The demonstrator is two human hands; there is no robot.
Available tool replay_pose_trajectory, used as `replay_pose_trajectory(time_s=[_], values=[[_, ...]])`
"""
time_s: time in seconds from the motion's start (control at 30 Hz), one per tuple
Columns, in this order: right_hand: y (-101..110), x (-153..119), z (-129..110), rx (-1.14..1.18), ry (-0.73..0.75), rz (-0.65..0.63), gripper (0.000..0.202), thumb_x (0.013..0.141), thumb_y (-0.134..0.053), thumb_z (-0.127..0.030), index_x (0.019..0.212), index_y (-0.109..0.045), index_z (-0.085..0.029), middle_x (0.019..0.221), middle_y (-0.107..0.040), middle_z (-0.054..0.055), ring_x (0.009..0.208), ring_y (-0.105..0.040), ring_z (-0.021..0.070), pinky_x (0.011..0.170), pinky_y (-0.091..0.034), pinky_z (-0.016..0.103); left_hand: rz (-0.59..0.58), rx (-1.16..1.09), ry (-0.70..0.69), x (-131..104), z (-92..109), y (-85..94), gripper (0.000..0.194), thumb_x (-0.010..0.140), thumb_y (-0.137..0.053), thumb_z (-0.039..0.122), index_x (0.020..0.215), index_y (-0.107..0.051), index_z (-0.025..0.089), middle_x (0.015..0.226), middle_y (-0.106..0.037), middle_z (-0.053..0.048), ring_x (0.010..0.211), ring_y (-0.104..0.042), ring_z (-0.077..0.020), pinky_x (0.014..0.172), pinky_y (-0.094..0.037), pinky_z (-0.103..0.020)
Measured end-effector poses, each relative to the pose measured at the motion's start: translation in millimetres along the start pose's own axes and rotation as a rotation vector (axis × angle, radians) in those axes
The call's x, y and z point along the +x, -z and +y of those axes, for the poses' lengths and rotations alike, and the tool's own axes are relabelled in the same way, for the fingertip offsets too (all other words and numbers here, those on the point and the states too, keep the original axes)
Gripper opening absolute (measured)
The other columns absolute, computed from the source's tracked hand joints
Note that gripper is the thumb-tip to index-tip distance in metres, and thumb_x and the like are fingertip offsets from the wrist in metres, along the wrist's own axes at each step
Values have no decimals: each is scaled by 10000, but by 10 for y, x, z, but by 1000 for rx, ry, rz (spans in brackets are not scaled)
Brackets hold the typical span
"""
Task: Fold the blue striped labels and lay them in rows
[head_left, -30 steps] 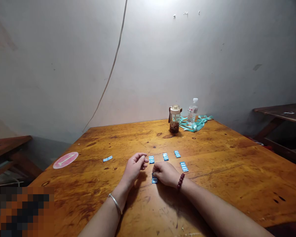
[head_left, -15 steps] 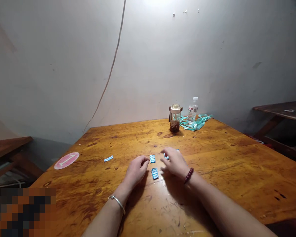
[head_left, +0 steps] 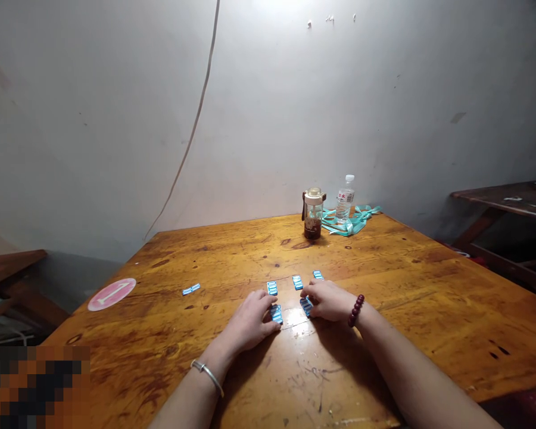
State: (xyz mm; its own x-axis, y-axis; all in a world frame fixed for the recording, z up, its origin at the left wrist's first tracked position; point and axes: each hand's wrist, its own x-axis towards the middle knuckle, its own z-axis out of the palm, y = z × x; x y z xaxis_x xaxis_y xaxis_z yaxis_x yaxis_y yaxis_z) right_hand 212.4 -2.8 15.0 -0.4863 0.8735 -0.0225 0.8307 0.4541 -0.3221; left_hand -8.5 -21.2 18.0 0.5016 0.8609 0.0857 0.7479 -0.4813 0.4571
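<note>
Small blue-and-white rectangular pieces lie in short stacked rows on the wooden table. My left hand curls round the near-left row of pieces, its index finger at the far end and its thumb at the near end. My right hand has its fingers closed at the near-right row of pieces, which lies at a slant and is partly covered by the fingers. Beyond the hands lie a far-left row, a middle row and a far-right row, partly behind my right hand.
Two more blue-and-white pieces lie apart on the left, near a pink round sticker. At the back stand a brown-filled cup and a water bottle, beside a turquoise ribbon. A wall rises behind the table.
My left hand has come nearer, from beside the far-left row to the near-left one. My right hand has moved slightly right and nearer, uncovering the middle row; the near-right row now shows at its fingers.
</note>
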Motion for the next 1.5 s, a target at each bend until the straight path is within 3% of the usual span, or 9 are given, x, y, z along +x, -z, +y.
replay_pose_trajectory(time_s=[0.4,0.6,0.73,0.87,1.3,1.5], values=[[-23,29,-7,-42,-49,-2,363,576,-608,-255,935,-600,-208,856,-554,56,776,-496,194,635,-332,254,-21,34,5,22,-28,-40,255,684,-532,340,905,-582,222,903,-507,-47,853,-454,-193,729,-342,-277],[-83,14,-298,77,-16,226,291,732,-480,-292,992,-563,-194,948,-538,65,860,-486,172,715,-326,245,-3,7,19,19,-51,6,320,634,-578,335,930,-556,216,894,-515,-42,838,-459,-193,707,-342,-270],[-284,49,-486,98,-30,181,199,742,-465,-289,827,-616,-191,816,-557,54,745,-500,158,635,-321,239,18,30,100,14,-121,58,248,614,-577,326,820,-566,188,810,-520,-31,753,-467,-177,633,-338,-253],[-403,93,-516,90,-41,185,155,714,-495,-267,744,-614,-173,776,-555,55,735,-492,161,614,-314,233,-32,48,132,13,-179,42,118,623,-546,259,704,-576,178,744,-514,-15,696,-469,-149,589,-325,-231],[-429,130,-473,158,8,198,115,680,-529,-249,735,-598,-176,760,-541,33,727,-480,141,610,-323,208,-10,71,85,49,-159,-20,143,692,-477,222,759,-599,191,776,-524,-26,741,-486,-154,634,-345,-235],[-443,146,-495,134,-41,197,137,670,-534,-232,779,-595,-177,795,-542,33,746,-482,143,625,-324,210,1,66,50,60,-180,-32,184,745,-431,241,779,-609,208,772,-521,-23,735,-484,-143,640,-346,-229]])
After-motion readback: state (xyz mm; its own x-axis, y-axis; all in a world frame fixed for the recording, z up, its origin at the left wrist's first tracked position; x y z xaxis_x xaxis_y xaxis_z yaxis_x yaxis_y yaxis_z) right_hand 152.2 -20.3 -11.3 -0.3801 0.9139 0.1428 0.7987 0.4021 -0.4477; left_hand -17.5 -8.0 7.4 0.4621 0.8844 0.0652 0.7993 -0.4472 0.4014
